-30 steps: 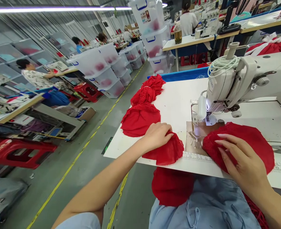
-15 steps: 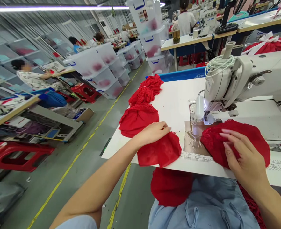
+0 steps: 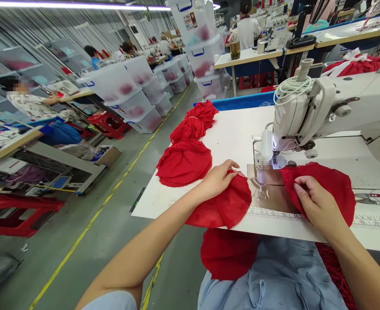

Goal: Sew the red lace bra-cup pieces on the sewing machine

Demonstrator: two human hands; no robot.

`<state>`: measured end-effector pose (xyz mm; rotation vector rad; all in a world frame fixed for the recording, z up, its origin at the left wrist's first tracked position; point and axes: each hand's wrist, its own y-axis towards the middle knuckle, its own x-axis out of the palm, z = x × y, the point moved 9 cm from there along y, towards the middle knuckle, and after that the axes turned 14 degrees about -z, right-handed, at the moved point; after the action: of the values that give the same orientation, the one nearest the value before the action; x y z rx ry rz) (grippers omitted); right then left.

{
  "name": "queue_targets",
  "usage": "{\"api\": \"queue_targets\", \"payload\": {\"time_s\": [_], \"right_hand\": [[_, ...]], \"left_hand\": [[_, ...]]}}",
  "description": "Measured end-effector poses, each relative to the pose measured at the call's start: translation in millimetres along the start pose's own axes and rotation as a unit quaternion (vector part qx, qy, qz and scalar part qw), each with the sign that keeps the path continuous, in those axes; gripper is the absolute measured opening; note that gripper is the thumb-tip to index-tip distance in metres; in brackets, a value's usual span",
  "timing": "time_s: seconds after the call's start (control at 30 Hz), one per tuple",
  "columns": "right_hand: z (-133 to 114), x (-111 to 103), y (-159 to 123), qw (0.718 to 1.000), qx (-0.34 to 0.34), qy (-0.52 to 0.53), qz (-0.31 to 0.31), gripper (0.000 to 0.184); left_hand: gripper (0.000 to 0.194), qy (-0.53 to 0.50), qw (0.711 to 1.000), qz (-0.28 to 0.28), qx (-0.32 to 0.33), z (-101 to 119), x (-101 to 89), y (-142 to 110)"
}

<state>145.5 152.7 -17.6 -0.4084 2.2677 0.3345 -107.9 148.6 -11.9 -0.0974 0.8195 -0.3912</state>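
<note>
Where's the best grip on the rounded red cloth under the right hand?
Likely pinch its left edge from the near side: the red cloth lies spread, that edge borders the shiny brown sheet, and the white sewing machine stands behind.

Bright ceiling light [image 3: 63, 5], stretched edges

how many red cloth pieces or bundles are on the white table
4 visible: a tied bundle farthest back, a rounded piece before it, a third piece under the left hand, a fourth piece under the right hand. Others may be hidden beneath.
</note>
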Motion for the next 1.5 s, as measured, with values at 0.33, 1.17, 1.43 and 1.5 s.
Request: {"api": "queue_targets", "payload": {"time_s": [0.33,1.17,1.43,1.5], "right_hand": [[-34,-3,-18,0.992,-0.061,-0.089,0.063,0.026],[-47,50,-45,0.890,-0.015,0.427,-0.158,0.038],[-47,17,-54,0.922,0.024,0.386,-0.012,0.033],[-43,13,-56,0.926,0.051,0.375,0.005,0.034]], "left_hand": [[0.024,0.019,0.999,-0.033,-0.005,8,8.3,8],[0.012,-0.166,0.954,-0.064,0.240,111,13.7,-65],[0.007,-0.096,0.955,0.049,0.277,114,8.5,-81],[0.007,-0.080,0.952,0.069,0.287,117,8.3,-86]]}}
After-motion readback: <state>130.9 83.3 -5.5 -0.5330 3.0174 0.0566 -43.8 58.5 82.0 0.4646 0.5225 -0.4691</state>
